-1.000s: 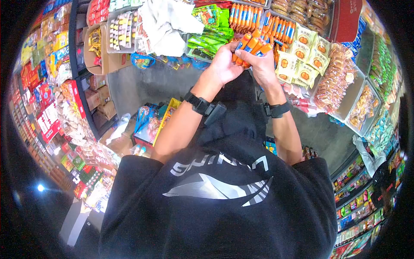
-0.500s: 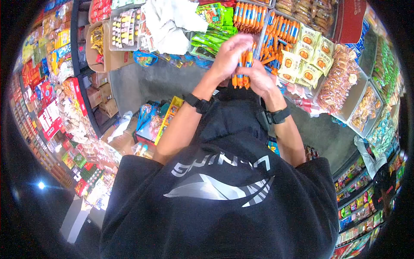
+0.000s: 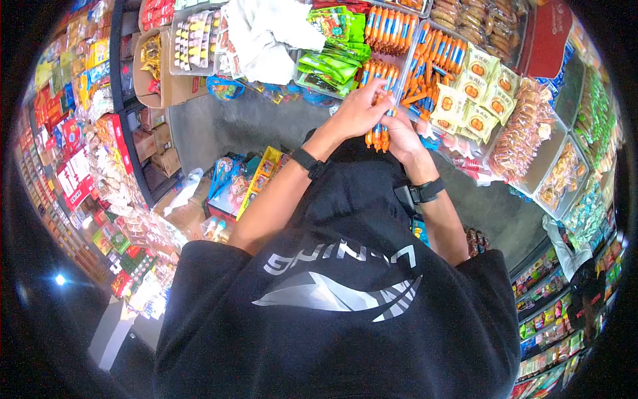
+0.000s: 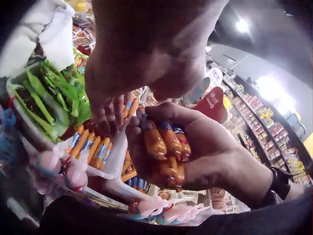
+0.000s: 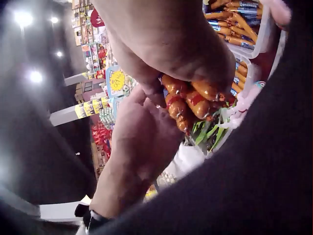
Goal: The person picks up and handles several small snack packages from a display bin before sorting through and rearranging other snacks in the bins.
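My right hand (image 3: 404,139) grips a bundle of orange-wrapped sausages (image 3: 377,138) with blue labels, its fingers wrapped round them in the left wrist view. Their twisted ends (image 5: 198,105) point outward in the right wrist view. Just beside the bundle is my left hand (image 3: 362,112), its fingers (image 4: 108,115) bent loosely downward, close by the right fingertips; no sausage shows between them. Behind the hands, more sausages (image 4: 90,147) stand in a row in a clear plastic bin (image 4: 113,164).
Left of the sausage bin lie green snack packets (image 3: 325,70) and a white cloth (image 3: 269,40). To the right are a bin of loose sausages (image 3: 432,56), cream pastry packets (image 3: 475,90) and a pile of wrapped snacks (image 3: 522,130). A yellow-edged box (image 3: 262,176) stands low at the left.
The bundle turned from pointing up to hanging downward in the right hand and came nearer the body. The left hand let go of it, swept over the bin and lowered beside the right hand.
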Demonstrator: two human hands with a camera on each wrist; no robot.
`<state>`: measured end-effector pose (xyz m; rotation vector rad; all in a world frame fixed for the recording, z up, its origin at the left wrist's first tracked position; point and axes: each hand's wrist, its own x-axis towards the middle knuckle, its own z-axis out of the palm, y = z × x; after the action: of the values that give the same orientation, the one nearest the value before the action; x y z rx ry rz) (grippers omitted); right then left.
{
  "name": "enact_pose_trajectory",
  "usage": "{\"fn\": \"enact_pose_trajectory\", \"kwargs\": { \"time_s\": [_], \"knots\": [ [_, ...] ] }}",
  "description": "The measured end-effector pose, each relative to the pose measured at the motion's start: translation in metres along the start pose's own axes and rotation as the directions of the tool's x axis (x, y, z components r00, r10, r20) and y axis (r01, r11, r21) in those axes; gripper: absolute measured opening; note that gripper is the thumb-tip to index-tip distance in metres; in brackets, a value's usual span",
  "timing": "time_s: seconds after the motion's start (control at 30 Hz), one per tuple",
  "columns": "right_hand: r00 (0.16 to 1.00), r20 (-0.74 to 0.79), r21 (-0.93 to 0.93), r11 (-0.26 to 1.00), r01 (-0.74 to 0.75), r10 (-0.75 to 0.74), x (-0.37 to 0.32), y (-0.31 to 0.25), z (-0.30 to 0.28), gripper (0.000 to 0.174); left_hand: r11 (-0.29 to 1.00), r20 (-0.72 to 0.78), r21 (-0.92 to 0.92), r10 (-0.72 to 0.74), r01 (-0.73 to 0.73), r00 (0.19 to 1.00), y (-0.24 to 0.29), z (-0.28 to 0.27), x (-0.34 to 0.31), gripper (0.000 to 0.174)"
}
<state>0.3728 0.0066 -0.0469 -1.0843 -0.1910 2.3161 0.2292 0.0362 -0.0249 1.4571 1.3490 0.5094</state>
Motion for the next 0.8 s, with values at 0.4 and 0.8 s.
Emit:
{"fn": "enact_pose_trajectory", "kwargs": {
  "time_s": [0.4, 0.8],
  "knots": [
    [0.833, -0.485, -0.410, 0.911, 0.054, -0.267, 0.117, -0.013, -0.003, 0.024, 0.872, -0.324, -0.309, -0.471, 0.378, 0.821, -0.061, -0.003, 0.022, 0.030],
    [0.681, -0.625, -0.679, 0.696, -0.233, -0.382, 0.161, 0.024, -0.033, 0.058, 0.868, -0.096, -0.340, -0.415, 0.362, 0.905, -0.065, -0.008, 0.047, 0.046]
  ]
}}
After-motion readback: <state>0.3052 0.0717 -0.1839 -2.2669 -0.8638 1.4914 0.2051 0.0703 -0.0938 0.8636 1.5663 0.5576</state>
